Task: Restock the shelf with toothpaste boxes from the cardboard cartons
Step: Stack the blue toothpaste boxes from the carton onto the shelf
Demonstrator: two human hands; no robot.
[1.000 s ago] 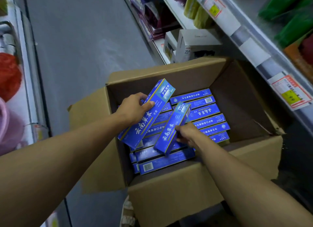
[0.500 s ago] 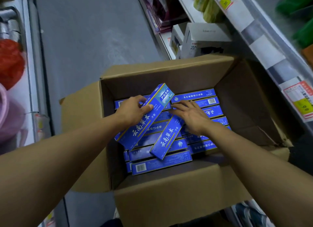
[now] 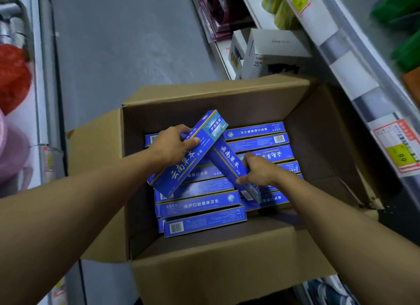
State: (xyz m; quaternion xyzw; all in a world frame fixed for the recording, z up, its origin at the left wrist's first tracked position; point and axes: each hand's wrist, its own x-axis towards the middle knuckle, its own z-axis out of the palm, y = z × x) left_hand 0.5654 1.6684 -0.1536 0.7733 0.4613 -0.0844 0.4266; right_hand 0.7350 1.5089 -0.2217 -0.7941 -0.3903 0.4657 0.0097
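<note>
- Open cardboard carton (image 3: 227,270) on the floor in the aisle, flaps folded outward, just beside the shelf (image 3: 354,77) on the right.
- Inside the carton, rows of blue toothpaste boxes (image 3: 200,205) lying flat, two columns side by side, some with barcode up.
- Left hand (image 3: 172,145) reaching into the carton, fingers and thumb curled around one blue toothpaste box (image 3: 188,154), held tilted, far end raised above the rows.
- Right hand (image 3: 259,170) also inside the carton, gripping a second toothpaste box (image 3: 229,163) at its near half; this box lying slanted across the rows, its far end tucked under the left hand's box.
- White boxes (image 3: 272,52) on the low shelf board behind the carton.
- Price label (image 3: 402,150) with yellow field on the shelf edge at right.
- Grey floor (image 3: 127,43) along the aisle.
</note>
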